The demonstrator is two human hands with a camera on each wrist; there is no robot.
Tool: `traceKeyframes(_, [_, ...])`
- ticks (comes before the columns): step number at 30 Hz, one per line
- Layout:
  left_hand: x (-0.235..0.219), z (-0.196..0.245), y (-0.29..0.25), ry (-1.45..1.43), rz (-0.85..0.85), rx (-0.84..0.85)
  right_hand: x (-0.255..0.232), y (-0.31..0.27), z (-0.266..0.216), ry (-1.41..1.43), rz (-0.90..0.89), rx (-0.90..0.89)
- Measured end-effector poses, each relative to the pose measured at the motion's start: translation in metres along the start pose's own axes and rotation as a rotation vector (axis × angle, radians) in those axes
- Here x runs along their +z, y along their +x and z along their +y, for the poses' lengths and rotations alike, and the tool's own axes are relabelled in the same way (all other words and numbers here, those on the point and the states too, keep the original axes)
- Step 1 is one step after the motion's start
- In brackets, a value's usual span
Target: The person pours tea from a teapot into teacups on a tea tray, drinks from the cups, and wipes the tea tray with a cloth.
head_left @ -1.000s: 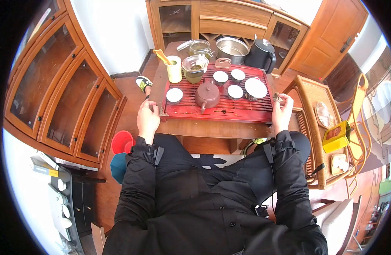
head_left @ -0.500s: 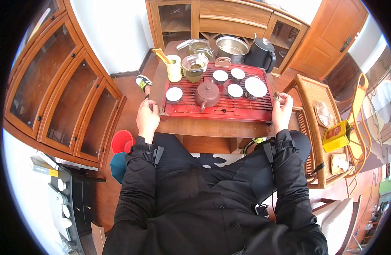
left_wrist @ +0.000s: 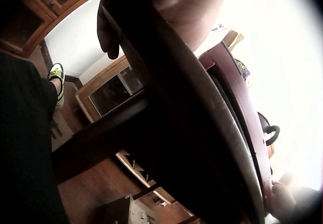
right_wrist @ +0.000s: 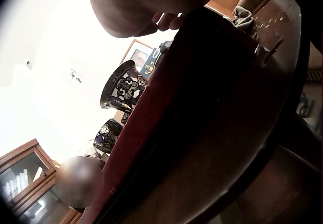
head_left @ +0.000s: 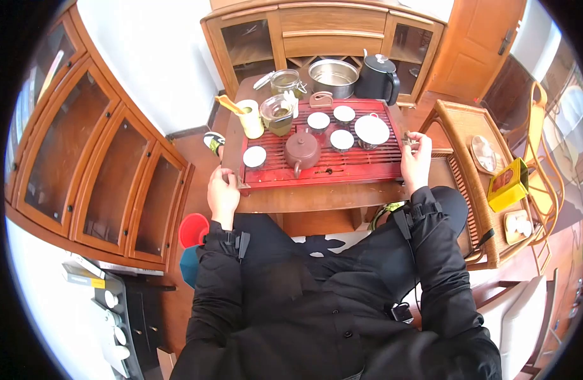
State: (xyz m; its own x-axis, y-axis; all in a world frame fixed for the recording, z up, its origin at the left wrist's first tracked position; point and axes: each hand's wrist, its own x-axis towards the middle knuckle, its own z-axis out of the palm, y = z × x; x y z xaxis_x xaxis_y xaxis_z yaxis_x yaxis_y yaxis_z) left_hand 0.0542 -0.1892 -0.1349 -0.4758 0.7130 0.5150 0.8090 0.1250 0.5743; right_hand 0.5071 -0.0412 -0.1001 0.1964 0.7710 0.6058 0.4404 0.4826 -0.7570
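Note:
A red slatted tea tray lies on a brown wooden table. Near its front left corner rests the left hand, fingers loosely bent; the left wrist view shows this hand by the table's dark edge. At the tray's right side is the right hand, loosely bent beside a small greyish object; the right wrist view has this hand over the red tray side. A brown clay teapot, white-topped cups and a larger white-topped vessel stand on the tray.
Behind are a glass pitcher, a utensil holder, a steel pot and a black kettle. A rattan shelf with a yellow tin stands right. Red bin at lower left.
The head view has shifted and turned slightly, so the tray and furniture appear displaced. Both hands remain beside the tray, and the things on it keep their places.

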Motion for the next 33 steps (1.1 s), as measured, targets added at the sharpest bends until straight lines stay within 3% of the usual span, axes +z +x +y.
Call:
traceKeyframes(5, [0.000,0.003,-0.001,0.005,-0.048,-0.041,0.001,-0.001,-0.003,0.093,0.017,0.057])
traceKeyframes(13, [0.000,-0.002,0.005,-0.026,-0.086,-0.076,0.000,-0.001,-0.011,-0.059,0.082,0.026])
traceKeyframes(14, [0.005,-0.013,0.007,0.024,-0.040,0.040,0.000,0.001,-0.010,-0.077,0.085,0.034])
traceKeyframes(16, [-0.017,0.010,0.017,0.008,-0.220,-0.070,0.003,0.002,-0.007,-0.057,0.098,0.085])
traceKeyframes(17, [-0.012,-0.016,0.027,0.064,-0.241,0.056,0.000,0.004,-0.018,-0.068,0.090,0.092])
traceKeyframes(18, [-0.027,-0.001,0.037,0.112,-0.373,-0.046,-0.003,0.004,-0.027,-0.079,0.078,0.103])
traceKeyframes(21, [-0.046,-0.010,0.087,0.091,-0.835,-0.048,-0.002,0.001,-0.035,-0.074,0.064,0.105])
traceKeyframes(22, [-0.046,-0.012,0.103,0.087,-0.833,-0.037,-0.001,-0.001,-0.039,-0.049,0.070,0.095])
traceKeyframes(24, [-0.065,0.010,0.130,0.292,-1.037,0.167,-0.003,-0.004,-0.044,-0.038,0.028,0.057])
traceKeyframes(27, [-0.063,0.042,0.147,0.147,-0.875,0.119,-0.004,-0.008,-0.044,-0.030,0.003,0.079])
traceKeyframes(31, [-0.043,0.049,0.145,-0.070,-0.565,0.060,-0.006,-0.003,-0.057,-0.050,0.005,0.090])
traceKeyframes(33, [-0.039,0.056,0.151,-0.123,-0.498,0.044,-0.004,0.001,-0.059,-0.069,0.000,0.096])
